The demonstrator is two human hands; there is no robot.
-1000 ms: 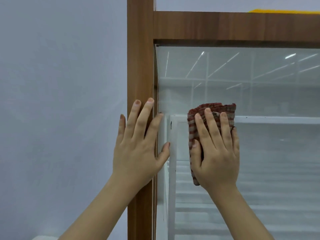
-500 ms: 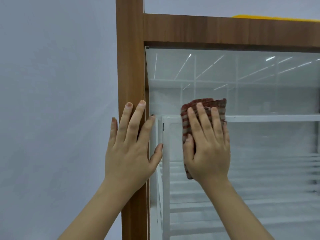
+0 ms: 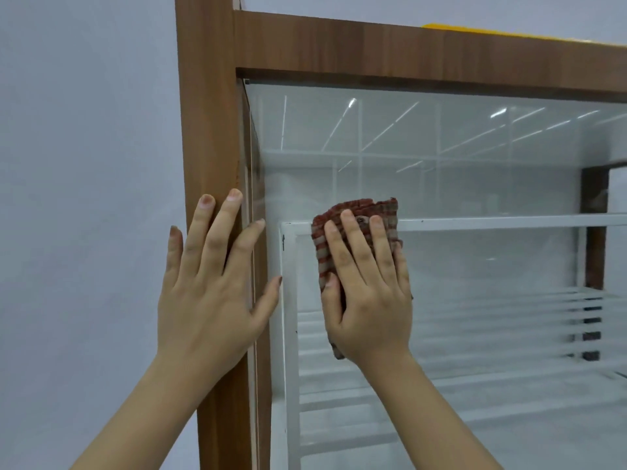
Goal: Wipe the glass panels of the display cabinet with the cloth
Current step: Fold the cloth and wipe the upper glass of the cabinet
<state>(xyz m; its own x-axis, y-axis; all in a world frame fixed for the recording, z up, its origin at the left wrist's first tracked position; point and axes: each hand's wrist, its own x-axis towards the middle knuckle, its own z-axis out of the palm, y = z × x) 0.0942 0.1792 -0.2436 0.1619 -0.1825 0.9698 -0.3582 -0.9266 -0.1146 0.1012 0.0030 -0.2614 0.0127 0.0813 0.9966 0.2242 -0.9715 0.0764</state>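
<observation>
In the head view, a display cabinet with a wood-grain frame is seen close up. Its left upright post (image 3: 210, 130) rises past the top of the picture, and a horizontal top rail (image 3: 407, 52) runs from the post to the right edge. Below the rail, the front glass panel (image 3: 475, 266) fills the right part of the picture; streaks of light are reflected in its upper area.

The left hand (image 3: 210, 293) is laid flat against the post, the palm spread wide and nothing held in it. Its fingers (image 3: 200, 228) are pointed upward along the wood, while the thumb (image 3: 271, 293) is stretched out to the right, across the edge of the glass.

The right hand (image 3: 368, 300) is pressed open-palmed on a folded cloth (image 3: 359, 212), red and pale striped, which is held flat against the front glass panel, near its left edge and just beside the left hand. The cloth's upper edge is seen above the fingertips, and a lower corner shows under the heel of the hand.

Behind the glass, a white metal rack (image 3: 475, 221) with slatted shelves (image 3: 492, 320) is seen. A thin yellow strip (image 3: 492, 31) lies on top of the rail, towards the right. A plain pale wall (image 3: 84, 164) is seen to the left of the cabinet.
</observation>
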